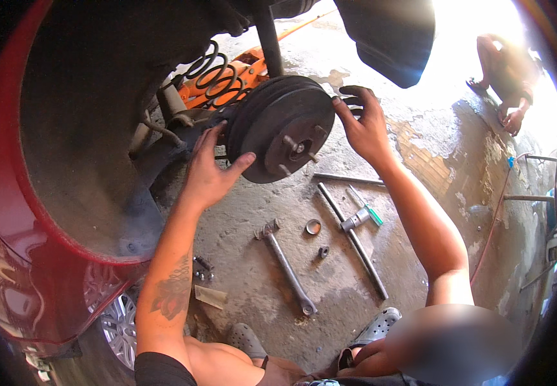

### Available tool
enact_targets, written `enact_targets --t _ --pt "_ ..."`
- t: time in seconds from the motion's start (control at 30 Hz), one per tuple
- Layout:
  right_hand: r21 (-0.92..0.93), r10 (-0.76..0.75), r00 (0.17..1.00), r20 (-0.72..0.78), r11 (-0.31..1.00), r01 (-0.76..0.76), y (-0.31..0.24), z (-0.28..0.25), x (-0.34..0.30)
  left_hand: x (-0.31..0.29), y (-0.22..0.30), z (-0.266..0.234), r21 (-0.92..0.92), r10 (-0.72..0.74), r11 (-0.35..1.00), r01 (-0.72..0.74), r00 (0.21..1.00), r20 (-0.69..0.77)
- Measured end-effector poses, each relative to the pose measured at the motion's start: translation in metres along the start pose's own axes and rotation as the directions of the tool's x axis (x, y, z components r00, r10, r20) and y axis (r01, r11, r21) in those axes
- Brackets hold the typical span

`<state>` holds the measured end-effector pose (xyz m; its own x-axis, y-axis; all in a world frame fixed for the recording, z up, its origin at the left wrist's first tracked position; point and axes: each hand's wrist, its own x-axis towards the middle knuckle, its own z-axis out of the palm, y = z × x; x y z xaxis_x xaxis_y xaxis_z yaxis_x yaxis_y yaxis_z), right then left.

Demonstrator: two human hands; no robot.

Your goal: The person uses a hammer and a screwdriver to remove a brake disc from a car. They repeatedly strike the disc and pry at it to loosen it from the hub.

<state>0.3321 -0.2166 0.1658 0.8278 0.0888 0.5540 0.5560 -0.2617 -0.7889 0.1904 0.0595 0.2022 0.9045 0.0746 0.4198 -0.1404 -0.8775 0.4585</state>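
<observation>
Bodywork first: red car wheel arch [8, 212] fills left side, wheel off, so hub area is exposed for access. Removed wheel [119, 325] lies flat at lower left, just under the sill, out of the way.

Person's left hand [209, 168] sits on near/lower-left edge of brake drum [283, 125]; fingers spread & curved over the rim toward the backing side, thumb out along the drum face. Looks like a grasping hold, not a fist.

Drum is on the hub w/ studs sticking out of its face, tilted toward camera. Behind it: coil spring [213, 72] and orange floor jack [243, 78] under the suspension — prob. holding the car up.

Right hand [363, 125] is on the opposite, upper-right edge of drum; fingers open, fingertips hooked round the rim. Two hands on opposed sides = even grip on a round heavy part, judging by placement.

Floor below, w/in arm's reach: ratchet wrench [288, 267], small ring [313, 226], nut [323, 251], long bar w/ socket [354, 239], screwdriver w/ green handle [370, 211], plain rod [348, 179]. Laid loose beside the work, apart from each other.

Far right: another person [507, 71] crouches on the concrete in bright light, well apart.
</observation>
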Motion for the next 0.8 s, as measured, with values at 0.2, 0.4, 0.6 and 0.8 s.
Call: enact_targets --t 0.2,0.4,0.6,0.8 --pt "0.017 0.073 0.997 -0.025 0.997 -0.073 0.001 -0.017 0.001 0.002 0.002 0.005 -0.038 -0.029 0.999 0.029 1.000 -0.007" --pt "-0.040 0.081 0.996 -0.033 0.996 -0.082 0.011 -0.021 0.005 0.002 0.003 0.011 -0.137 -0.022 0.990 0.017 0.999 -0.034" --pt "-0.044 0.133 0.979 0.154 0.991 -0.127 0.017 -0.022 0.000 0.017 0.011 0.013 -0.062 -0.078 0.996 0.072 0.991 -0.109" --pt "-0.020 0.117 0.980 0.163 0.993 -0.115 0.024 -0.022 0.000 0.017 0.013 0.011 -0.039 -0.016 0.999 0.012 0.994 -0.106"
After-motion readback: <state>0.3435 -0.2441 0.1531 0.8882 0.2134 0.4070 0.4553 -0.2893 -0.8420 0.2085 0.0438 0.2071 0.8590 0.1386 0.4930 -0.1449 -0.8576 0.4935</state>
